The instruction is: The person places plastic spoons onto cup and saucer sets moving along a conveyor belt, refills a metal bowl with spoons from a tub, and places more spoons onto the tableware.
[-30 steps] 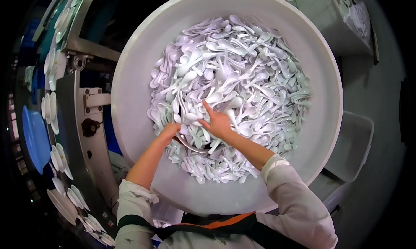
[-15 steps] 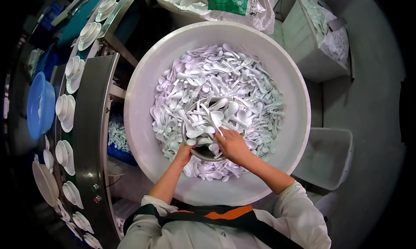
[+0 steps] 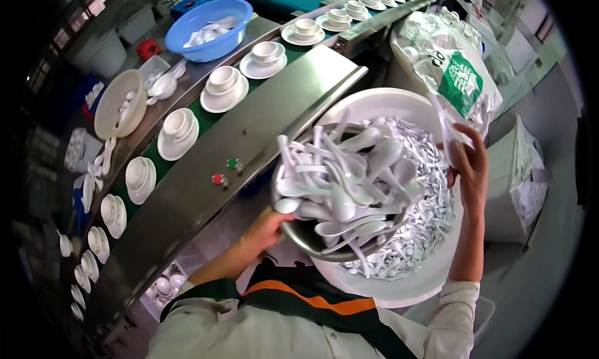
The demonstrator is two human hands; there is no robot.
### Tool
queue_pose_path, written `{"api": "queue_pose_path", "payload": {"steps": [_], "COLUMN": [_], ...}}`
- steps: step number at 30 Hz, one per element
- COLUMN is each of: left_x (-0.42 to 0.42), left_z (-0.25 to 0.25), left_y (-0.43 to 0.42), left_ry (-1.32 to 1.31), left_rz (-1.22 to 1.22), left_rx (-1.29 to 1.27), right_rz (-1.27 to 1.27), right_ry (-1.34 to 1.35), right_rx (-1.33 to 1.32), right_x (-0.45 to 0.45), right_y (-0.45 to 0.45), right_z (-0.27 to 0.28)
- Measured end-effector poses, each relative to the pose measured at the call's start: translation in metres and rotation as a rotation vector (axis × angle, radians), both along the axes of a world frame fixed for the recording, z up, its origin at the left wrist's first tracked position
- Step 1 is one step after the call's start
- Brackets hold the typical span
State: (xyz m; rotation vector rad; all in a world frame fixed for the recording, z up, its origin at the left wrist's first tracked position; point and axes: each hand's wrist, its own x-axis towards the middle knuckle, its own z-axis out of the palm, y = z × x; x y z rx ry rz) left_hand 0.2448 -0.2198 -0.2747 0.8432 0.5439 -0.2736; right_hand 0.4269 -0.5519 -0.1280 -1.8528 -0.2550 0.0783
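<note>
A steel bowl (image 3: 298, 241) heaped with white soup spoons (image 3: 343, 193) is raised above the left side of a big round tub (image 3: 446, 262). My left hand (image 3: 267, 229) grips the bowl's left rim, fingers partly hidden beneath it. To the right, over the tub, my right hand (image 3: 469, 162) is closed on a single white spoon (image 3: 444, 131), held upright between thumb and fingers. Many loose spoons (image 3: 430, 200) fill the tub below the bowl.
A conveyor (image 3: 163, 190) on my left carries stacked cups and saucers (image 3: 178, 133) along a steel ledge (image 3: 249, 131). Beyond it sit a blue basin (image 3: 209, 31) and a beige basin (image 3: 121, 106). A plastic sack (image 3: 449, 65) and a white bin (image 3: 515, 178) stand past the tub.
The view has swung left towards the conveyor. The bowl of spoons has come up out of the tub and leftward. My right hand has moved away from the bowl, holding a spoon.
</note>
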Motion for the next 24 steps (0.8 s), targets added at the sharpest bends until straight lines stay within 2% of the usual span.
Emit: {"api": "queue_pose_path", "payload": {"steps": [1, 2, 3, 4, 5, 6, 10, 12, 14, 16, 18, 19, 20, 22, 24], "left_x": [-0.043, -0.061, -0.08, -0.117, -0.133, -0.143, -0.238, -0.269, -0.286, -0.294, -0.302, -0.31, -0.315, -0.316, -0.32], "left_z": [0.063, 0.027, 0.037, 0.062, 0.049, 0.066, 0.052, 0.051, 0.046, 0.046, 0.045, 0.038, 0.038, 0.043, 0.055], "left_y": [0.07, 0.091, 0.105, 0.137, 0.151, 0.143, 0.209, 0.223, 0.231, 0.237, 0.243, 0.249, 0.244, 0.252, 0.253], "left_ry": [-0.024, -0.002, -0.068, -0.029, 0.003, 0.032, 0.108, 0.12, 0.178, 0.172, 0.234, 0.261, 0.298, 0.346, 0.31], "left_rz": [0.031, 0.068, 0.154, 0.269, 0.309, 0.408, 0.618, 0.672, 0.649, 0.69, 0.706, 0.697, 0.69, 0.615, 0.483], "left_rx": [-0.053, 0.005, 0.069, 0.128, 0.166, 0.187, 0.264, 0.225, 0.212, 0.211, 0.26, 0.252, 0.25, 0.357, 0.526], "right_rz": [0.069, 0.138, 0.261, 0.43, 0.497, 0.602, 0.852, 0.94, 1.001, 0.923, 0.71, 0.605, 0.483, 0.886, 1.249], "right_ry": [0.03, 0.062, 0.165, 0.235, 0.236, 0.303, 0.414, 0.471, 0.611, 0.554, 0.474, 0.643, 0.548, 0.443, 0.167], "right_rx": [0.019, 0.037, 0.127, 0.253, 0.261, 0.333, 0.414, 0.338, 0.087, 0.088, 0.454, 0.739, 0.761, 0.404, 0.031], "right_x": [-0.001, -0.001, 0.005, 0.003, -0.001, 0.006, -0.028, -0.032, -0.017, 0.025, 0.094, 0.067, 0.044, 0.036, -0.025], "right_y": [0.046, 0.093, 0.123, 0.191, 0.198, 0.211, 0.334, 0.372, 0.403, 0.435, 0.469, 0.49, 0.504, 0.547, 0.57], "right_z": [-0.01, -0.018, -0.017, -0.024, -0.022, -0.021, -0.033, -0.045, -0.063, -0.083, -0.086, -0.037, -0.011, -0.04, -0.069]}}
